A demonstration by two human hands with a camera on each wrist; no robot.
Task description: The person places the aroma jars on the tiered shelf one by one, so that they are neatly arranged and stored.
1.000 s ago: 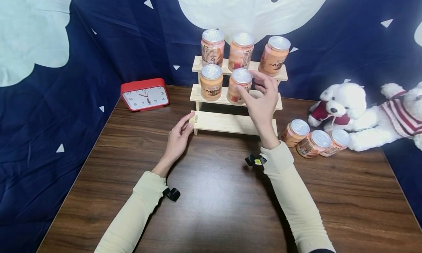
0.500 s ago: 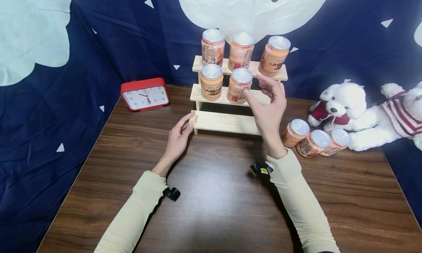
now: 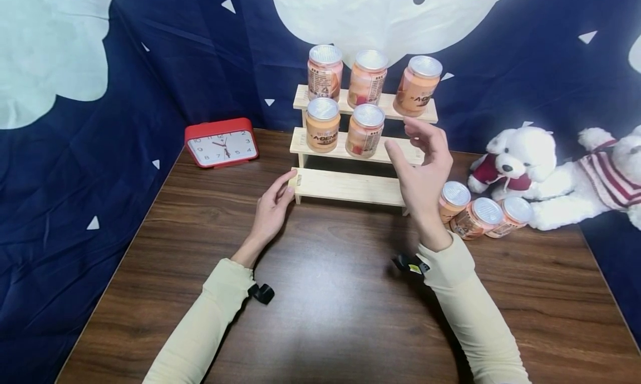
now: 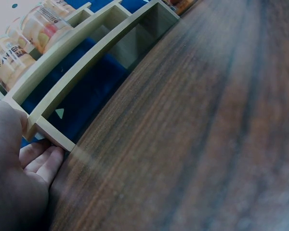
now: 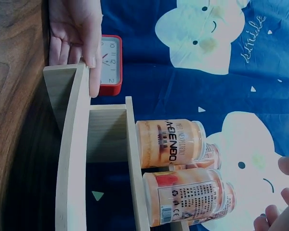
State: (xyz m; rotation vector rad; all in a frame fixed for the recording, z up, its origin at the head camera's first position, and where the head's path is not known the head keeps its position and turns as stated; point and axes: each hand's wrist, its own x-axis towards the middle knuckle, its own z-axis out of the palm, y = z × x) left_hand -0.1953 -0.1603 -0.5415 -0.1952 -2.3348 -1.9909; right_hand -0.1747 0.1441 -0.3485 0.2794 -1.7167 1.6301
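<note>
The rack was pinched at its left end by the left hand; by any jolt there, jars on its two upper tiers could have been toppled. The right hand, thumb and fingers parted, was held empty near its right end. A wood-grain tabletop lay beneath it, navy cloth behind.
</note>
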